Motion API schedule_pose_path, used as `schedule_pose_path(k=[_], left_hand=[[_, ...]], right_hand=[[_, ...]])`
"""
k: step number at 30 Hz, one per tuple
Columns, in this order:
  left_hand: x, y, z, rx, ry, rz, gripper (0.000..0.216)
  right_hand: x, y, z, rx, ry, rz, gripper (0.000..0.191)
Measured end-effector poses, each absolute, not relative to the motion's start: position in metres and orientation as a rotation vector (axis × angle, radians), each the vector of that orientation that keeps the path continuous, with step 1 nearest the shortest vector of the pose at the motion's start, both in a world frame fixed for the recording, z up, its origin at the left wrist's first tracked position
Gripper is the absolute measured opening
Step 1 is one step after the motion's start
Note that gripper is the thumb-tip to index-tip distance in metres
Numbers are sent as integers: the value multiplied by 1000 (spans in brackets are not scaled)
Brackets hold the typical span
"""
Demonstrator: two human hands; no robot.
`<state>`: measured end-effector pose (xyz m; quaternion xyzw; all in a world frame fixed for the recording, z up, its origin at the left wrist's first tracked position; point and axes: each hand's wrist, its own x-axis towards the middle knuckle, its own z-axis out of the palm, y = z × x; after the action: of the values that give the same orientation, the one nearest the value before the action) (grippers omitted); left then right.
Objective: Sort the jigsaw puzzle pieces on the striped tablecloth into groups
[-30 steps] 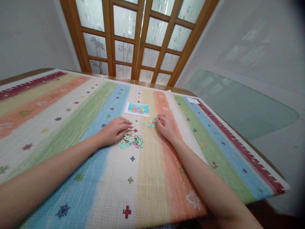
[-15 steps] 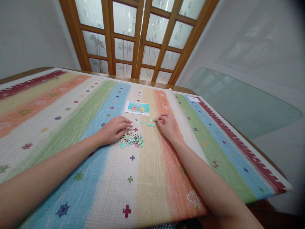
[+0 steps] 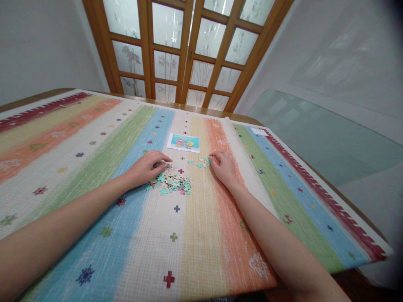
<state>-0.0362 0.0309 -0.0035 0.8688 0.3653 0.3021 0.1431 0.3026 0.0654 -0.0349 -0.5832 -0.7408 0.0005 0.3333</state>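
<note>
Left hand (image 3: 147,168) lies palm-down, fingers loose, gripping nothing, on pile (image 3: 174,183) in middle of mat (image 3: 94,167). Right hand (image 3: 224,166) fingertips bunched at loose pieces (image 3: 200,162); grip unclear. Card (image 3: 183,142) just beyond.

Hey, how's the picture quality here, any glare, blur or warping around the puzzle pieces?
Head view: soft, even light, no glare on the mat; the wide lens splays the door frame; the right corners darken; puzzle pieces by the left hand and right hand look small and soft.
</note>
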Motion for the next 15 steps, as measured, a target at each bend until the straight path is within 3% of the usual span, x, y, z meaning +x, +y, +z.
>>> schedule_pose_path(k=[15], left_hand=[[-38, 26, 3, 2644, 896, 633, 26]], right_hand=[[303, 65, -33, -1503, -1983, 28, 20]])
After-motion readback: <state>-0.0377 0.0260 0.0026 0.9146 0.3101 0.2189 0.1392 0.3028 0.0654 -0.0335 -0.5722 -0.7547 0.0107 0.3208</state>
